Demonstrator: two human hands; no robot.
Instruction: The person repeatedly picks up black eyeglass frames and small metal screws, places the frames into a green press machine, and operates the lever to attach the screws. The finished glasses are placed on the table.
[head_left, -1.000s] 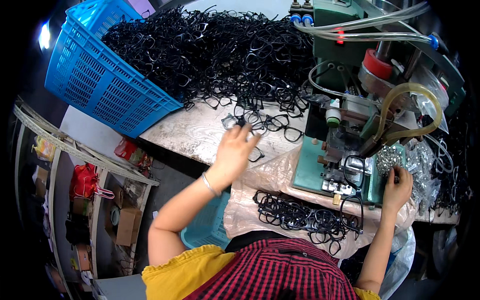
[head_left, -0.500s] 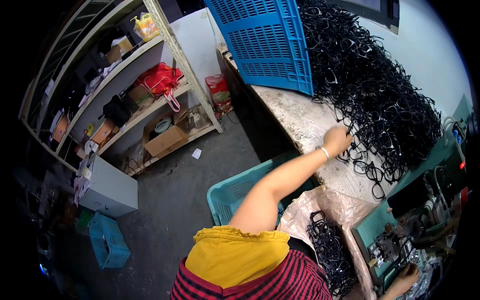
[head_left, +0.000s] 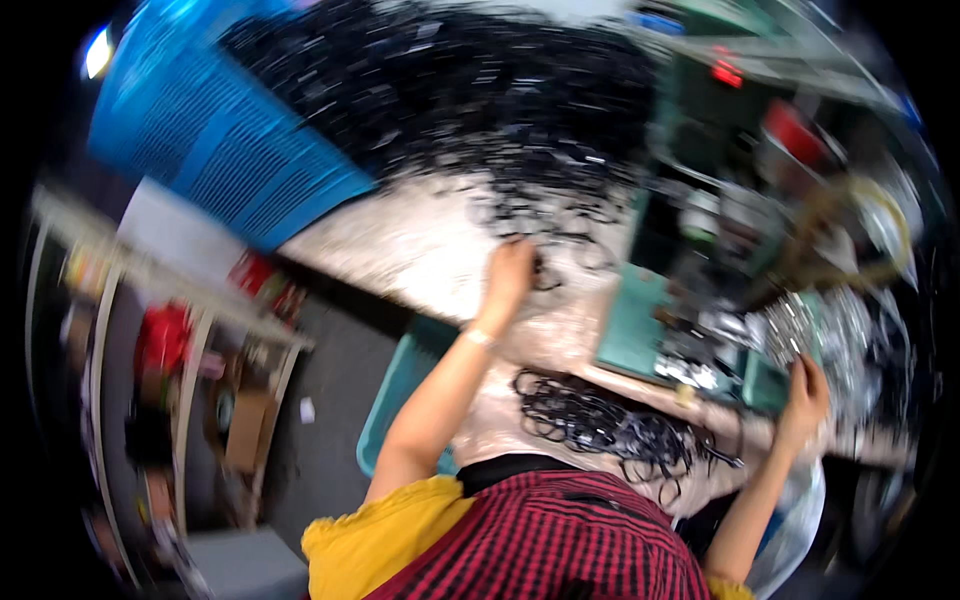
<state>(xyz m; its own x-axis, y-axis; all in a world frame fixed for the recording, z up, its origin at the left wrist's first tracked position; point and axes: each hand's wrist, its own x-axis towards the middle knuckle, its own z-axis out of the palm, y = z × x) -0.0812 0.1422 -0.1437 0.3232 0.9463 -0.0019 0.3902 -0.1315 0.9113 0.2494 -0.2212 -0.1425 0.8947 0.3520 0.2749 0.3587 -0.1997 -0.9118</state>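
My left hand [head_left: 510, 272] is over the pale worktop [head_left: 420, 240], fingers curled in, with a black eyeglass frame [head_left: 546, 276] at the fingertips; motion blurs the grip. Just beyond it spreads a big heap of black eyeglass frames [head_left: 450, 90]. On the right, my right hand [head_left: 806, 402] is raised with its fingers together, beside a pile of shiny clear pieces [head_left: 795, 325] at a small green-based machine [head_left: 630, 320]. Whatever those fingers pinch is too blurred to make out. Close to my body, more black frames [head_left: 610, 425] lie in a lined hollow.
A blue slatted crate [head_left: 230, 140] leans at the left of the heap. A teal basket [head_left: 385, 410] stands below the worktop edge. Shelving with a cardboard box [head_left: 250, 430] is at the far left. A red light [head_left: 727, 70] glows among equipment at the back right.
The whole view has swung toward the right, bringing the machine and my right hand further into sight. My left hand stays low by the near edge of the heap.
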